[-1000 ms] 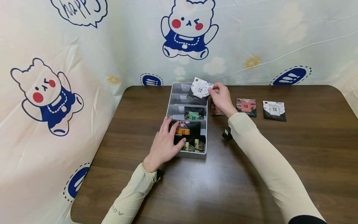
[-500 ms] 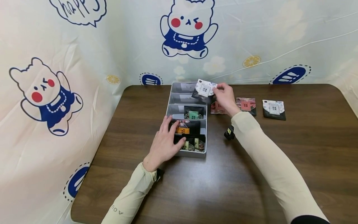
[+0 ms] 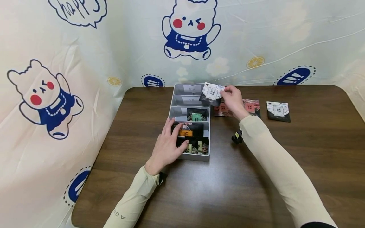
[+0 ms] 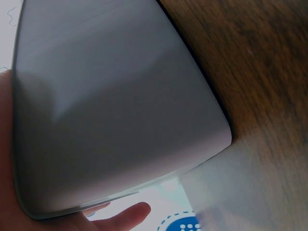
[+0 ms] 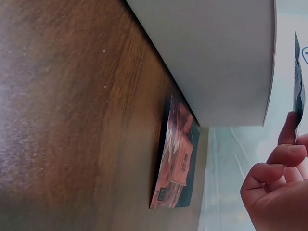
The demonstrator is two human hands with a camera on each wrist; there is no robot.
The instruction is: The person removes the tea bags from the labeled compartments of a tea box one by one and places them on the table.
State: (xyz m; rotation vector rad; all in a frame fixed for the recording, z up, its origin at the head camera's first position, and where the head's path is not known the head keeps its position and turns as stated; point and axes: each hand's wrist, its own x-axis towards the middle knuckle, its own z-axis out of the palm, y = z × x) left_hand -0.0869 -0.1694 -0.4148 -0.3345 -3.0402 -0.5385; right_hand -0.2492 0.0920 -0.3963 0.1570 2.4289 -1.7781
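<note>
Box [image 3: 196, 157] left of three packets [image 3: 278, 111]

Pale cloth [image 3: 137, 41] printed with blue-outlined cartoon bears [image 3: 188, 36] spans the top and left of the head view; below, a brown wood-grain bench [image 3: 228, 190] catches glare at lower centre.

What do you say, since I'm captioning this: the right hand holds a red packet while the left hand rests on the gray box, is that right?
Not quite: the packet in the right hand is white and black, not red, as the head view shows. The left hand does rest on the gray box.
</note>
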